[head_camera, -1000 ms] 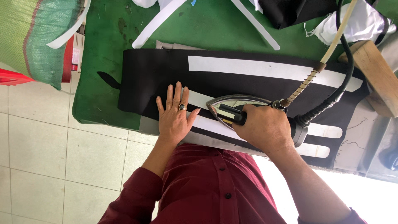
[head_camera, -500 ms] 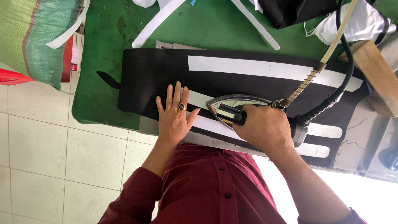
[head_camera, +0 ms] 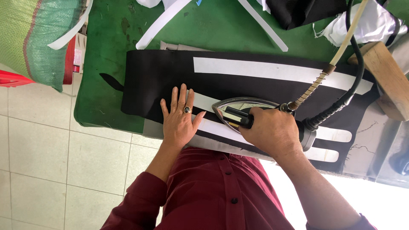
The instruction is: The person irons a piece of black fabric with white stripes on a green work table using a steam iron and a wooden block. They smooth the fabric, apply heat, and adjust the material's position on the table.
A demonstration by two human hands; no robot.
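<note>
Your left hand point(head_camera: 181, 121) lies flat w/ fingers spread wide on the long black cloth piece point(head_camera: 162, 87), near the front edge of the green padded table point(head_camera: 106, 64). It holds nothing; it just presses the cloth down. Your right hand point(head_camera: 272, 132) is wrapped tight round the black handle of the shiny metal iron point(head_camera: 238, 111). The iron sits on the near white strip point(head_camera: 213, 127), just beside your left thumb, tip pointing at it.

To do this bit well, I think: keep the left hand flat so the cloth can't slide, but keep the thumb clear of the hot tip. Keep the iron lined up w/ the white strip, not crooked. Watch the thick black cord point(head_camera: 353, 81) & the spring-wrapped tube point(head_camera: 313, 87) so they don't drag over the far white strip point(head_camera: 272, 70).

Packages etc.: a green woven sack point(head_camera: 30, 34) hangs past the table's left edge. Next to it is a red box-like thing w/ a small white label point(head_camera: 77, 57); too small to make out. A wooden block point(head_camera: 385, 72) sits at the right edge.
</note>
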